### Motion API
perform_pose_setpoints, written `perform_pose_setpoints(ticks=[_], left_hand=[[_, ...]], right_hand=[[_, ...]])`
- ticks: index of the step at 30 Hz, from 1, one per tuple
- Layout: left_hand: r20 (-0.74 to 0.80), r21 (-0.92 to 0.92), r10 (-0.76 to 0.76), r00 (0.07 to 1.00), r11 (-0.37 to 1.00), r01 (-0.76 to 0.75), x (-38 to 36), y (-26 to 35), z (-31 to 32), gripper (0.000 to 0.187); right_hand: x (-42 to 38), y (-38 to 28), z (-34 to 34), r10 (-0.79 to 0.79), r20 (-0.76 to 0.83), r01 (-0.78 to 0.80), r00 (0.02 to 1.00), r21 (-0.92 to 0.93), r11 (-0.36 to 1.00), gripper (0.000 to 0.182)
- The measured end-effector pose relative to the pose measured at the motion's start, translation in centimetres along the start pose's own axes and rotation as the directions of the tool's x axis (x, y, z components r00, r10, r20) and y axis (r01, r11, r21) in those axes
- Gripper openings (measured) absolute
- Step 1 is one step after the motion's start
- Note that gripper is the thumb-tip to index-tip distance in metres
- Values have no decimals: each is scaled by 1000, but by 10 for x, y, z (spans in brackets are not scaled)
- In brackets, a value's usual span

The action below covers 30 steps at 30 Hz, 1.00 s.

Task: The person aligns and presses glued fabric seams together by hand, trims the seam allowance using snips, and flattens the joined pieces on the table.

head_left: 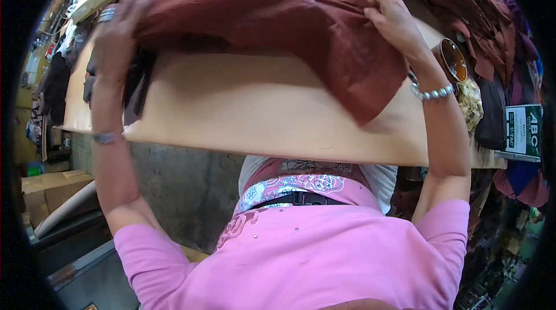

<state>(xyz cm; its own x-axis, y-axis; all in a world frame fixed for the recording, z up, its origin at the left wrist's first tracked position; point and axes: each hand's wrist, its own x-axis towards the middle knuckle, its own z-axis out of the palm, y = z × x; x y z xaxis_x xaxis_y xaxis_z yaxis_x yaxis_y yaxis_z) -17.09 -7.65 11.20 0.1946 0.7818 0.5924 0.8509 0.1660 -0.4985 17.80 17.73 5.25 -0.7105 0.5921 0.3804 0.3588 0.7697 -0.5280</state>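
A reddish-brown piece of cloth (243, 17) stretches between my two hands above the far part of the table, and its near right corner hangs down over the tabletop. My left hand (119, 29), blurred by motion, grips the cloth's left end. At its right end my right hand (394, 17) grips the cloth, with the index finger stretched out. Dark cloth (136, 87) lies on the table below my left hand. More brown cloth (457, 3) is heaped beyond my right hand.
The pale tabletop (278, 107) has its near edge just before my body. To the right are a brown mug-like container (452, 60), a clear bag of small yellowish things (472, 101) and a green-and-white ABC box (523, 130). A cardboard box (55, 194) stands low at left.
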Motion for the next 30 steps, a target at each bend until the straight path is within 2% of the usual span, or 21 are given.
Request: perform_pose_setpoints(ticks=[1,2,3,5,6,7,9,10,13,14,16,17,18,19,21,22,23,24,27,29,30], left_hand=[[-83,110,65,994,992,-56,2,-3,-17,48],[-24,128,51,998,991,-48,-7,5,-29,47],[35,147,37,999,988,-42,-17,15,-40,47],[304,73,102,947,989,-129,-46,32,-42,49],[480,-4,35,877,999,-37,-58,41,-43,52],[644,-62,-14,765,996,70,-66,47,-46,57],[703,-161,-26,711,968,195,-75,56,-63,60],[729,-202,-32,683,944,260,-69,61,-73,63],[590,-477,111,800,847,235,-7,82,-106,62],[519,-564,165,839,803,192,8,86,-106,56],[348,-796,341,873,600,83,40,96,-94,46],[342,-803,331,879,589,91,49,106,-75,43],[336,-810,322,885,578,97,53,119,-50,41],[330,-818,313,890,566,104,52,129,-27,39],[397,-506,269,877,862,-35,36,144,12,38],[359,-494,254,898,868,-49,18,143,39,41],[320,-484,243,916,873,-63,5,141,58,44],[414,-500,11,910,838,218,3,149,47,49],[529,-348,-67,846,892,288,-12,145,26,53],[520,-332,-95,849,893,303,-26,133,34,57],[517,-323,-107,849,894,310,-25,132,31,60]], right_hand=[[-10,-3,-3,14,35,-16,999,67,998,72],[-20,-7,-4,24,70,-33,997,133,991,72],[-30,-13,-3,7,64,-14,998,109,994,72],[-46,-17,-6,78,228,-103,970,101,990,64],[-55,-16,-3,72,271,-134,960,220,966,67],[-58,-17,-2,78,276,-129,958,169,977,67],[-62,-23,3,92,293,-116,952,67,991,67],[-62,-21,9,31,258,-39,966,26,999,65],[-61,-34,20,83,235,-107,968,90,990,70],[-60,-31,25,19,206,-47,978,130,990,64],[-63,-28,29,22,182,-42,983,107,993,66],[-65,-27,30,25,166,-40,986,93,995,66],[-66,-30,29,64,142,-82,988,120,989,56],[-67,-29,28,92,140,-108,986,115,987,60],[-67,-22,26,148,127,-162,981,107,981,69],[-65,-9,29,53,49,-57,997,75,996,69],[-68,-9,27,73,81,-82,994,105,991,69],[-67,-13,24,93,112,-108,989,135,985,69],[-71,-9,14,75,220,-108,973,141,984,69],[-76,-9,6,123,335,-171,934,117,978,68],[-78,-8,3,88,348,-133,933,109,985,68]])
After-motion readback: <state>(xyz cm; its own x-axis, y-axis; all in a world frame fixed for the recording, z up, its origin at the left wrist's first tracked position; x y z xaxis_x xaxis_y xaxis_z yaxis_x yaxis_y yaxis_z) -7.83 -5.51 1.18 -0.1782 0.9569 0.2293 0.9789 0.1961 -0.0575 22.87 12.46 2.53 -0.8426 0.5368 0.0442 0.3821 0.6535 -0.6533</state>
